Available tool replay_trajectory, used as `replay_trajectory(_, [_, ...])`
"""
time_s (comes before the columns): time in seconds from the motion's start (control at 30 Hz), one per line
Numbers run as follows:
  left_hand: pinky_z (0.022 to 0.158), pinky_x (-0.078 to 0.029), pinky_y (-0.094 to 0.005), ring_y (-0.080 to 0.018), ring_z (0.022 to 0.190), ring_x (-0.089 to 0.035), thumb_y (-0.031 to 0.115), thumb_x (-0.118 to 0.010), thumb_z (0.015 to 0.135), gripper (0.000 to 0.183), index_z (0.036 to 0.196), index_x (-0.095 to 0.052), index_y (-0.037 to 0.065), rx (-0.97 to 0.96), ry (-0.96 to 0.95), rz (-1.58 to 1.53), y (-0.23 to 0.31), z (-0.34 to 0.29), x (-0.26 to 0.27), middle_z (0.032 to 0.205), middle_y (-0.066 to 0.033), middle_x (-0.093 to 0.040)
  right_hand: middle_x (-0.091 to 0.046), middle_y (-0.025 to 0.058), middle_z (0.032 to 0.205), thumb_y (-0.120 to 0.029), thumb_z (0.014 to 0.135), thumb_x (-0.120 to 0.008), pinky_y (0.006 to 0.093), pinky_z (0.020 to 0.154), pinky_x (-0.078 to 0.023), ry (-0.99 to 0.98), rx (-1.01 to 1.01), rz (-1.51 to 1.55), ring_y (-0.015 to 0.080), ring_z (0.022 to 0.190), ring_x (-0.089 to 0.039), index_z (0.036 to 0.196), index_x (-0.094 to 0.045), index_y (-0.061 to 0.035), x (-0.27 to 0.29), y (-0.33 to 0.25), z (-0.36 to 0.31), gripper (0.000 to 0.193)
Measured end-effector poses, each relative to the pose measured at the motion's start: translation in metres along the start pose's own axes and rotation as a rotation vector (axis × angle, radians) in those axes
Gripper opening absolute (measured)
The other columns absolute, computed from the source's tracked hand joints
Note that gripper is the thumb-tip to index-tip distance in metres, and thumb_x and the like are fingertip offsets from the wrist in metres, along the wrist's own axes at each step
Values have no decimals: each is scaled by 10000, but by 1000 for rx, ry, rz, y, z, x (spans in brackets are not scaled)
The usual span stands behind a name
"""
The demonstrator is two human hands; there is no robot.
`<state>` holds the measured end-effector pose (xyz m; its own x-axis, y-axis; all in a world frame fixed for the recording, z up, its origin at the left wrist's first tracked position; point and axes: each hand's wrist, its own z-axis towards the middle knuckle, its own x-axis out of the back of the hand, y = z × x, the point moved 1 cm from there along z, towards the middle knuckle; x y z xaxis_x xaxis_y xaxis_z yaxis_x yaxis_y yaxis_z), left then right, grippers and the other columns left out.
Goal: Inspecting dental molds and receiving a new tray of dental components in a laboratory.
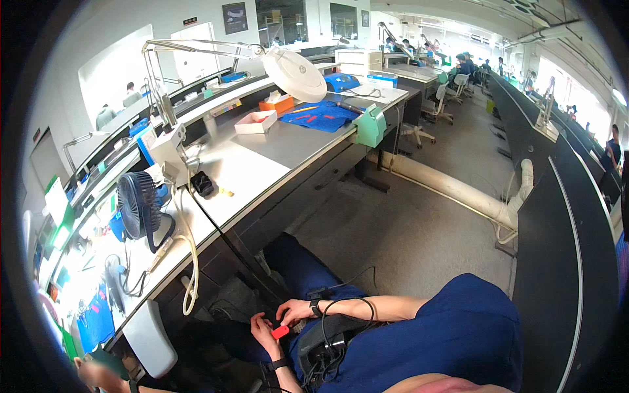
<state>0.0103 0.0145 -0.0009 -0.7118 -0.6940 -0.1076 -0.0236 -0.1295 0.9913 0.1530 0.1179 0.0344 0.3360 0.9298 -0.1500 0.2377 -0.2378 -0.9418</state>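
Low in front of my lap, my two hands are close together. A small flat red piece [280, 332] with a rounded end sits in the fingers of my left hand [261, 335], which is closed on it. My right hand [296, 310] comes in from the right, just above the red piece, with its fingers bent and drawn together. Whatever those fingertips hold, if anything, is too small to make out. Both wrists wear dark bands, and a black cable loops from the right one. A dark pouch with cables [321, 357] lies against my body beside the hands.
To the left runs a long workbench [252, 164] with a magnifier lamp [295, 73], a dark fan [139, 206], a pale box [256, 122] and a blue cloth [321, 116] bearing red pieces. A white chair back [151, 337] and another person [105, 373] are at lower left. A pipe [452, 187] crosses the floor.
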Motion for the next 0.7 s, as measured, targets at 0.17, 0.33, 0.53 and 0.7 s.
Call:
replay_trajectory(0.17, [412,-267,-215,-39,441,-368,143,-414,970,216,925,-598,39,29,1,-14,3,0,-1,594,-7,-505,-663,54,777,-105,749,-759,242,574,-491,46,1,100,119,663,-622,1051,-616,-17,-1,-1,-1,345])
replay_trajectory(0.33, [414,-256,-212,-35,443,-362,143,-426,970,205,925,-599,44,15,-23,3,3,0,-4,593,-2,-500,-664,54,773,-97,753,-756,221,531,-467,21,-22,1,97,633,-606,1047,-614,-25,3,7,3,334])
replay_trajectory(0.53, [418,-247,-205,-28,446,-348,144,-433,972,196,929,-597,45,42,-13,-33,2,0,-1,591,4,-493,-661,47,765,-98,747,-763,214,517,-449,7,1,24,91,625,-596,1014,-624,-28,1,6,3,309])
replay_trajectory(0.7, [419,-243,-199,-26,447,-348,145,-431,975,198,936,-600,48,59,-29,-20,2,-1,-4,596,1,-496,-664,45,767,-99,755,-757,217,541,-442,1,-8,38,89,639,-589,1012,-623,-26,5,8,2,299])
